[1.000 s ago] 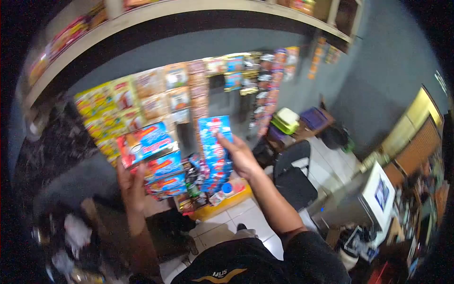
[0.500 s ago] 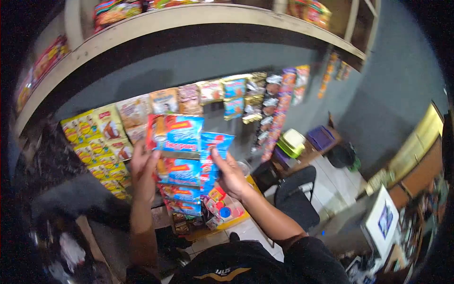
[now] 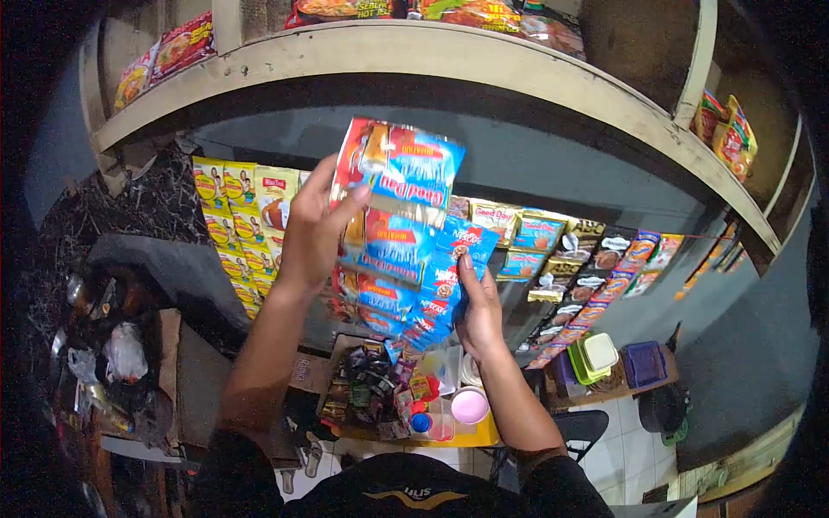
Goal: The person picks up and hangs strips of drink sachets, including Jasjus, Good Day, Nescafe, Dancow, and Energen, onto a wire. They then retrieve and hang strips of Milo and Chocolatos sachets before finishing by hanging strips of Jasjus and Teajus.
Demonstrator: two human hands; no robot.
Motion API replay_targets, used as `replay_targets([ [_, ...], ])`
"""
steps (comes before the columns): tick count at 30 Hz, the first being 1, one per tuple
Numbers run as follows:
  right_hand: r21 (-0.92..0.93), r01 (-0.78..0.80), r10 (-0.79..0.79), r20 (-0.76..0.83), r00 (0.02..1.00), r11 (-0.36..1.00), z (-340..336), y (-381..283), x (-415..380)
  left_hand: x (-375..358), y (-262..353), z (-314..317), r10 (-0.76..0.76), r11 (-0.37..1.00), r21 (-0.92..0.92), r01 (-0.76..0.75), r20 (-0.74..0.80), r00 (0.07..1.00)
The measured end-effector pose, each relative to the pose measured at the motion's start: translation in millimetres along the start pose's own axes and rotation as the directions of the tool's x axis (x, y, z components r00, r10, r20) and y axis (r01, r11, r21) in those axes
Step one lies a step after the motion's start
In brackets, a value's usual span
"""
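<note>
My left hand (image 3: 313,226) is closed on the left edge of a strip of blue-and-red Good Day coffee sachets (image 3: 399,237), thumb on the front. The strip hangs down from the top sachet, its printing upside down to me. My right hand (image 3: 480,315) grips a strip of blue Nescafe sachets (image 3: 442,281), thumb pressed on the front. This second strip is just right of the first and partly behind it. Both are raised before the hanging sachets on the wall.
Yellow sachet strips (image 3: 229,229) hang at left; Good Day sachets (image 3: 527,242) and dark sachets (image 3: 583,259) hang at right. Above runs a shelf edge (image 3: 432,56) with noodle packs (image 3: 471,13). Below are a box of small packets (image 3: 363,384), a pink-lidded jar (image 3: 470,405) and plastic containers (image 3: 591,356).
The view has swung, so the wall strips sit further right. Both held strips appear higher, and more of the Nescafe strip shows beside the Good Day one. Both hands keep hold.
</note>
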State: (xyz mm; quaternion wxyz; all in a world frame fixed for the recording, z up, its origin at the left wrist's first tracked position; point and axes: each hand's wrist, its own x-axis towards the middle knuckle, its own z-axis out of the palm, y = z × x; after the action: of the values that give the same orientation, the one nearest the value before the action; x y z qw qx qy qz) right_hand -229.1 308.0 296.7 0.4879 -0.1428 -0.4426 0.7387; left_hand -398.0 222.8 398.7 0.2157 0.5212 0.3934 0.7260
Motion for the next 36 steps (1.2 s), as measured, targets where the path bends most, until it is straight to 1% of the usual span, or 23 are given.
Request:
replay_targets([
  [4, 0.000, 0.061, -0.061, 0.104, 0.993, 0.998, 6.1, -1.0, 31.1, 45.2, -2.3, -9.1, 0.002, 0.992, -0.122, 0.002, 0.026, 1.000],
  [7, -0.018, 0.152, -0.149, 0.126, 0.981, 0.988, 20.7, -8.9, 49.7, 78.2, -5.5, -11.0, 0.055, 0.982, -0.179, -0.062, -0.041, 0.998],
  [9, -0.038, 0.140, -0.134, 0.126, 0.983, 0.989, 29.6, -16.9, 58.4, 97.0, -10.3, -15.1, 0.019, 0.998, -0.053, -0.030, -0.202, 0.979],
  [10, -0.072, 0.153, -0.141, 0.156, 0.978, 0.986, 33.2, -20.8, 62.9, 107.7, -13.7, -14.9, 0.082, 0.993, -0.064, -0.098, -0.226, 0.971],
  [13, -0.042, 0.182, -0.170, 0.204, 0.964, 0.982, 48.7, -28.7, 75.4, 126.9, -16.7, -19.5, 0.033, 0.999, -0.020, -0.040, -0.246, 0.969],
  [14, -0.117, 0.260, -0.226, 0.243, 0.943, 0.959, 55.7, -33.4, 76.1, 143.6, -32.5, -24.4, 0.099, 0.995, 0.049, -0.088, -0.313, 0.945],
  [15, -0.189, 0.340, -0.279, 0.287, 0.916, 0.921, 61.0, -37.2, 79.3, 142.5, -28.2, -24.3, 0.103, 0.995, 0.047, -0.093, -0.313, 0.944],
  [16, -0.173, 0.311, -0.273, 0.212, 0.938, 0.934, 65.2, -40.3, 86.0, 137.7, -19.3, -22.7, 0.002, 0.999, 0.036, 0.008, -0.282, 0.960],
  [17, -0.180, 0.349, -0.308, 0.222, 0.925, 0.919, 64.9, -41.1, 94.4, 131.2, -10.9, -21.3, -0.099, 0.993, 0.029, 0.110, -0.248, 0.964],
  [18, -0.183, 0.356, -0.314, 0.224, 0.923, 0.916, 66.2, -45.6, 100.5, 118.2, -4.3, -19.1, -0.005, 1.000, -0.001, 0.004, -0.180, 0.984],
  [19, -0.185, 0.360, -0.317, 0.224, 0.921, 0.914, 67.1, -50.0, 106.3, 105.3, -4.7, -17.0, 0.000, 1.000, 0.000, 0.000, -0.180, 0.984],
  [21, -0.209, 0.378, -0.336, 0.211, 0.918, 0.902, 70.7, -59.5, 116.4, 87.8, -6.3, -13.7, 0.198, 0.913, 0.396, -0.096, -0.227, 0.953],
  [22, -0.223, 0.392, -0.347, 0.214, 0.913, 0.893, 73.8, -65.0, 117.4, 88.5, -17.8, -25.9, 0.273, 0.866, 0.450, -0.218, -0.062, 0.960],
  [23, -0.236, 0.404, -0.357, 0.217, 0.909, 0.884, 75.8, -67.8, 118.6, 88.5, -23.0, -29.3, 0.271, 0.866, 0.452, -0.216, -0.061, 0.961],
  [25, -0.250, 0.441, -0.398, 0.205, 0.894, 0.862, 70.8, -64.5, 129.5, 87.3, -24.0, -28.2, 0.172, 0.973, 0.151, -0.173, 0.023, 0.985],
  [26, -0.292, 0.490, -0.445, 0.209, 0.871, 0.821, 62.0, -62.7, 137.3, 91.3, -25.1, -27.9, 0.282, 0.940, 0.213, -0.267, -0.044, 0.958],
  [27, -0.333, 0.536, -0.490, 0.218, 0.844, 0.776, 60.2, -66.9, 137.8, 97.3, -24.5, -29.2, 0.283, 0.940, 0.213, -0.268, -0.045, 0.958],
  [28, -0.402, 0.431, -0.413, 0.135, 0.901, 0.808, 57.8, -77.6, 128.1, 103.5, -23.1, -30.8, 0.328, 0.905, 0.320, -0.282, -0.100, 0.939],
  [29, -0.342, 0.505, -0.496, 0.122, 0.860, 0.792, 52.5, -79.0, 132.7, 106.6, -22.6, -32.1, 0.376, 0.860, 0.424, -0.284, -0.149, 0.915],
  [31, -0.321, 0.442, -0.427, 0.121, 0.896, 0.837, 44.3, -94.1, 130.1, 104.5, -16.1, -29.0, 0.384, 0.837, 0.486, -0.251, -0.195, 0.903],
  [33, -0.291, 0.437, -0.421, 0.119, 0.899, 0.851, 45.0, -103.1, 129.2, 103.5, -20.6, -31.6, 0.533, 0.383, 0.903, -0.194, -0.044, 0.845],
  [34, -0.348, 0.416, -0.398, 0.123, 0.909, 0.840, 45.1, -106.9, 129.1, 103.3, -24.5, -33.4, 0.532, 0.386, 0.902, -0.195, -0.045, 0.846],
  [36, -0.407, 0.406, -0.411, 0.081, 0.908, 0.818, 50.8, -110.1, 131.1, 102.4, -31.3, -37.6, 0.547, 0.250, 0.946, -0.206, 0.037, 0.836],
])
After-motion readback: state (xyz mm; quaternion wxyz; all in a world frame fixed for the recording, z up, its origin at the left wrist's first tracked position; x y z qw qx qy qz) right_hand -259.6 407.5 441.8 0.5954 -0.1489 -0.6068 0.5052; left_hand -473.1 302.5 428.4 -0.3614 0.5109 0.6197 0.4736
